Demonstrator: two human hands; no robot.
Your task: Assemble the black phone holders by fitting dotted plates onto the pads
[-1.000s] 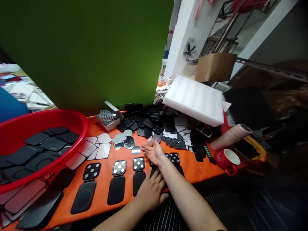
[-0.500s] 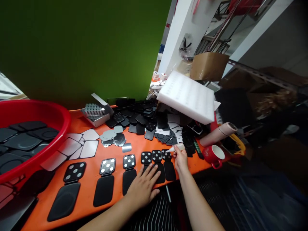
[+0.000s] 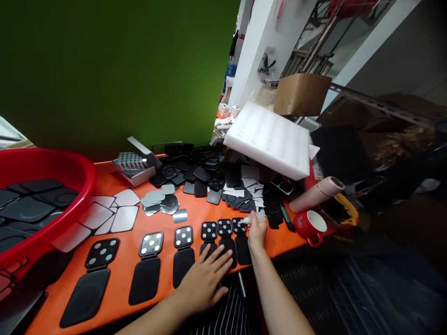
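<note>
My right hand (image 3: 257, 231) is closed round a small white squeeze bottle (image 3: 258, 217). Its nozzle points left, over the dotted upper panel (image 3: 239, 226) of the rightmost black folding piece. My left hand (image 3: 206, 278) lies open with fingers spread across the lower black pads of two neighbouring pieces (image 3: 227, 245). More unfolded black pieces stretch leftward in a row, among them one with a larger pad (image 3: 144, 280) and the leftmost one (image 3: 85, 298). Their upper panels carry pale round dots. Whether liquid leaves the nozzle is too small to tell.
Behind the row lie grey metal plates (image 3: 157, 201), pale rounded sheets (image 3: 124, 217) and heaped black panels (image 3: 200, 174). A red tub (image 3: 91, 184) stands left; an open box of small cylinders (image 3: 139, 177) is at the back. Right are a red mug (image 3: 303, 226), pink flask (image 3: 316, 194) and white foam block (image 3: 268, 139).
The view has shifted slightly, moving the table's contents a little left. The bottle's nozzle has shifted slightly over the rightmost dotted panel. My left hand stays spread on the pads.
</note>
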